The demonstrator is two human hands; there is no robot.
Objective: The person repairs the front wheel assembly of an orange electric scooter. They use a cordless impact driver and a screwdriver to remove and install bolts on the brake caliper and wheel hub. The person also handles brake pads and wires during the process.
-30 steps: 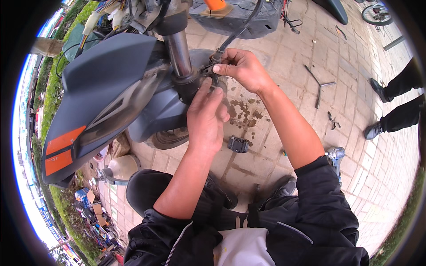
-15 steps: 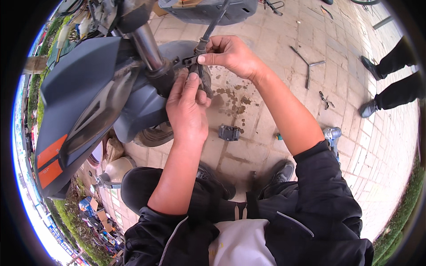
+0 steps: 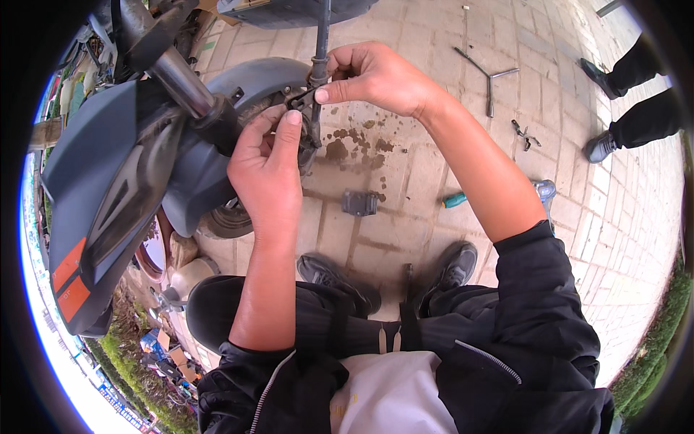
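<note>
At the front wheel of a dark grey motorbike, beside the chrome fork tube (image 3: pixel 176 78), my left hand (image 3: pixel 267 165) has its thumb and fingers closed around a small black bracket (image 3: pixel 299 102). My right hand (image 3: pixel 372 81), just above and to the right, pinches the same bracket with its thumb, its curled fingers against the black hose (image 3: pixel 321 36) that runs down past it. The exact grip is partly hidden by the fingers. The grey fender (image 3: pixel 188 202) and orange-striped side panel (image 3: pixel 85 173) lie left of my hands.
A black block-shaped part (image 3: pixel 359 203), a Y-shaped wrench (image 3: pixel 491 92), a small black tool (image 3: pixel 526 137), a green-handled screwdriver (image 3: pixel 453 200) and a blue power tool (image 3: pixel 546 192) lie on the paving. Another person's legs (image 3: pixel 627 134) stand at the right. Clutter (image 3: pixel 170 362) lines the hedge lower left.
The view has shifted, so bike and paving sit higher and further left. My left thumb and fingertips have shifted slightly around the bracket; my right hand keeps its pinch beside the hose.
</note>
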